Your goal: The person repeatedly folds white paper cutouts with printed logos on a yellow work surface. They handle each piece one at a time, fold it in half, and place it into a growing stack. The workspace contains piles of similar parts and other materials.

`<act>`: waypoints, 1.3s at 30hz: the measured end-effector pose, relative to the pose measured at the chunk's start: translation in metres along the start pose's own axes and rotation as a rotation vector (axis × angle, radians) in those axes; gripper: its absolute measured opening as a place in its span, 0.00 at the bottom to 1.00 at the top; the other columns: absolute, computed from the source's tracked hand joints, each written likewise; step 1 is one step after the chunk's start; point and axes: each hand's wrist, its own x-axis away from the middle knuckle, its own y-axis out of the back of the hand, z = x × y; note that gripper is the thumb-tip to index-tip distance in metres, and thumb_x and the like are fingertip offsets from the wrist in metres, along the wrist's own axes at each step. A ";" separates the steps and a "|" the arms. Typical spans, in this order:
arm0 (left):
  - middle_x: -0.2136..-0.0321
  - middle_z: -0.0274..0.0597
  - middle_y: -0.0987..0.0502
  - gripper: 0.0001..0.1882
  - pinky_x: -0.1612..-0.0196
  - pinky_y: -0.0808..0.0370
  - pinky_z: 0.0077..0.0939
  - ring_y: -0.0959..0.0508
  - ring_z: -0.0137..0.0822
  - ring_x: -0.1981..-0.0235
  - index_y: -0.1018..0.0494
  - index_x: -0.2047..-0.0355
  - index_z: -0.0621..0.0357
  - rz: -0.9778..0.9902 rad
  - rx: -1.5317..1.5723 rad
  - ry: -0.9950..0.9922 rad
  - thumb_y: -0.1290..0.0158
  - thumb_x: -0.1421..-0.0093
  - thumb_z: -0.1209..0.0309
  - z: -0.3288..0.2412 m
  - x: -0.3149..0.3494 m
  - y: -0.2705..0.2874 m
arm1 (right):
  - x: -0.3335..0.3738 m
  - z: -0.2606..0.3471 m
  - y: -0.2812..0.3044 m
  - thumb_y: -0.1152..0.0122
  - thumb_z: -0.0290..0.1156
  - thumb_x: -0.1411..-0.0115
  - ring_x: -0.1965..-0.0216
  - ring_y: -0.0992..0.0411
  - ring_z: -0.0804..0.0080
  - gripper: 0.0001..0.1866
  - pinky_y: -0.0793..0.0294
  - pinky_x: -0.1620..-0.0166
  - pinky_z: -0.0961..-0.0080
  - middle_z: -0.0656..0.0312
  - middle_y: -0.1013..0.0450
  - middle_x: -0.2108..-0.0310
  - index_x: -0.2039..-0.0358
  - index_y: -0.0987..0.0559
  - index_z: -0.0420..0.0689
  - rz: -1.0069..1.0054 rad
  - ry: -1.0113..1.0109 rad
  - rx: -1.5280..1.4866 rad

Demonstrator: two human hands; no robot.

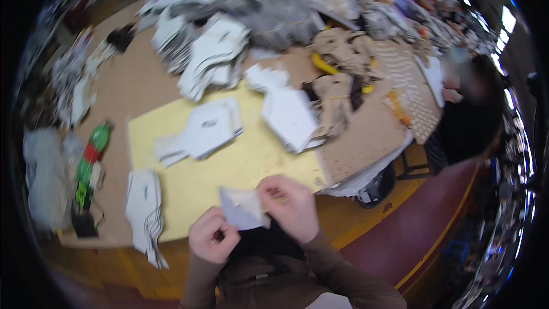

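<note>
The person's two hands are raised in front of the body at the near edge of the brown-topped table (114, 100), with a small pale fabric piece (241, 212) between them. This piece, bluish white on one side with a cream part toward its upper right, hangs over the dark clothing of the lap, just beyond the lower border of the yellow sheet (274, 174). The left hand (215, 234) has its thumb and forefinger curled into a loop, their tips pinching the piece's lower left edge; its other fingers fold inward. The right hand (290, 207) pinches the opposite edge between thumb and forefinger, though blur hides exactly how the fingertips meet the cloth. On the yellow sheet lies a stack of white glove-shaped cutouts (214, 129), with a second white stack (289, 111) to its right, reaching the sheet's upper right border. A narrower white bundle (144, 197) lies at the left, its tapered end hanging past the table's near edge. Farther back are a thick pile of white cutouts (214, 57) and grey bundled pieces (280, 17); tan gloves (334, 100) lie beside the second stack. At the far left, a green bottle (93, 151) with a red band lies near a clear plastic bag (46, 180). A co-worker in black (472, 117) is beyond the table's right side.
</note>
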 end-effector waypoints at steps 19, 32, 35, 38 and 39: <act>0.58 0.52 0.23 0.11 0.53 0.22 0.30 0.19 0.37 0.58 0.26 0.59 0.68 -0.219 0.485 0.263 0.42 0.38 0.73 0.006 0.008 0.023 | -0.001 -0.019 0.021 0.41 0.17 0.36 0.64 0.28 0.82 0.02 0.28 0.62 0.86 0.57 0.24 0.60 0.65 0.22 0.32 -0.100 -0.066 -0.342; 0.68 0.48 0.17 0.05 0.68 0.20 0.17 0.17 0.27 0.71 0.24 0.64 0.69 -0.143 0.663 0.440 0.39 0.38 0.81 0.018 0.018 0.020 | 0.003 -0.026 0.003 0.40 0.14 0.39 0.67 0.28 0.77 0.02 0.25 0.61 0.81 0.53 0.24 0.59 0.65 0.21 0.31 -0.205 -0.081 -0.705; 0.68 0.50 0.16 0.05 0.67 0.18 0.18 0.16 0.29 0.71 0.24 0.64 0.70 -0.155 0.667 0.465 0.39 0.38 0.82 0.018 0.023 0.017 | 0.004 -0.032 -0.003 0.41 0.14 0.38 0.68 0.27 0.77 0.02 0.24 0.62 0.82 0.53 0.24 0.60 0.65 0.21 0.30 -0.339 -0.048 -0.590; 0.68 0.50 0.16 0.04 0.68 0.18 0.18 0.16 0.30 0.72 0.24 0.64 0.70 -0.190 0.679 0.515 0.39 0.38 0.83 0.020 0.023 0.015 | 0.004 -0.034 -0.005 0.41 0.14 0.38 0.68 0.26 0.76 0.02 0.23 0.61 0.81 0.53 0.24 0.60 0.66 0.21 0.29 -0.410 -0.057 -0.528; 0.68 0.50 0.16 0.04 0.68 0.19 0.18 0.16 0.30 0.72 0.24 0.65 0.70 -0.198 0.684 0.519 0.39 0.38 0.83 0.021 0.023 0.016 | 0.003 -0.034 -0.004 0.42 0.14 0.38 0.68 0.26 0.76 0.02 0.23 0.61 0.81 0.52 0.24 0.60 0.67 0.21 0.29 -0.426 -0.057 -0.509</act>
